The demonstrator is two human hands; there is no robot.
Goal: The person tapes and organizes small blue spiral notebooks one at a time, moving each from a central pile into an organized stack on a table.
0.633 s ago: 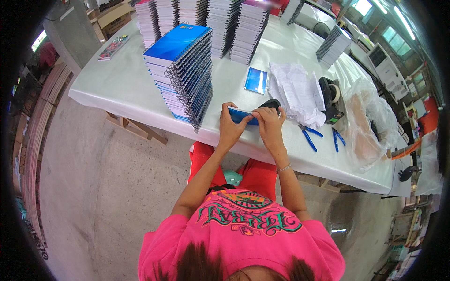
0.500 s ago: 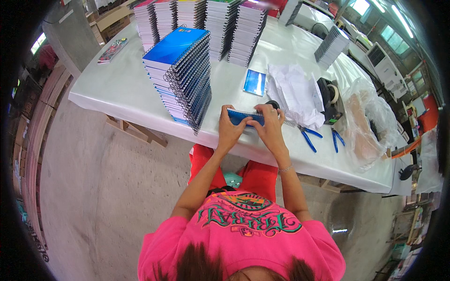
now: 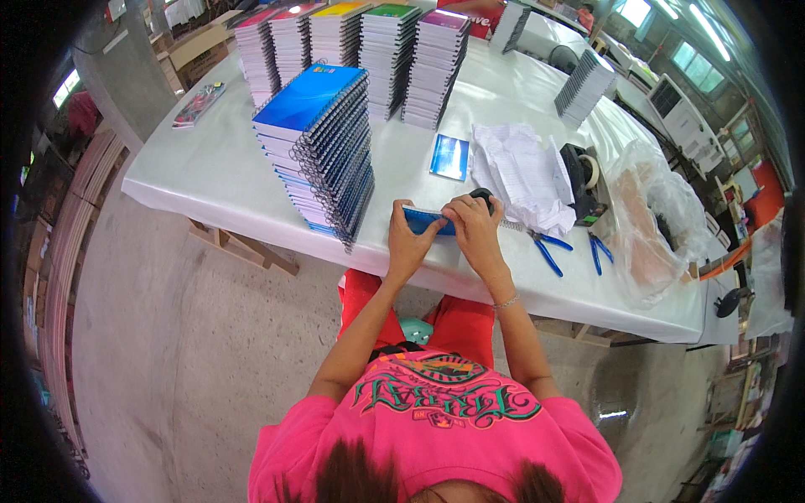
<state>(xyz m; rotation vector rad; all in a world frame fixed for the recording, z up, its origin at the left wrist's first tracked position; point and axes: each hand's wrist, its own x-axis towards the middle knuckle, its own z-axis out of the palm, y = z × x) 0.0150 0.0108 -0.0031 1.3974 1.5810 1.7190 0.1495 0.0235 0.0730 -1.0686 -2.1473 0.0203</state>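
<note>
Near the table's front edge, my left hand (image 3: 406, 250) grips the left end of a small blue notebook (image 3: 418, 222), its thumb on the cover. My right hand (image 3: 478, 233) is closed at the notebook's right end, fingers bent over its far edge. A thin spiral wire (image 3: 511, 225) sticks out from that edge, past my right fingers. How far the wire runs through the holes is hidden by my hands. A round black object (image 3: 482, 195) lies just beyond my right fingers. Another small blue notebook or cover (image 3: 449, 158) lies flat farther off.
A tall stack of blue spiral notebooks (image 3: 312, 155) stands left of my hands, with several coloured stacks behind. Crumpled paper (image 3: 524, 178), a black tape dispenser (image 3: 584, 183), blue-handled pliers (image 3: 549, 253), a second pair (image 3: 599, 251) and a clear plastic bag (image 3: 658, 222) lie rightward.
My right hand has shifted slightly left along the notebook's edge, its fingers now more bent over it. My left hand keeps its hold. The whole view has tilted a little.
</note>
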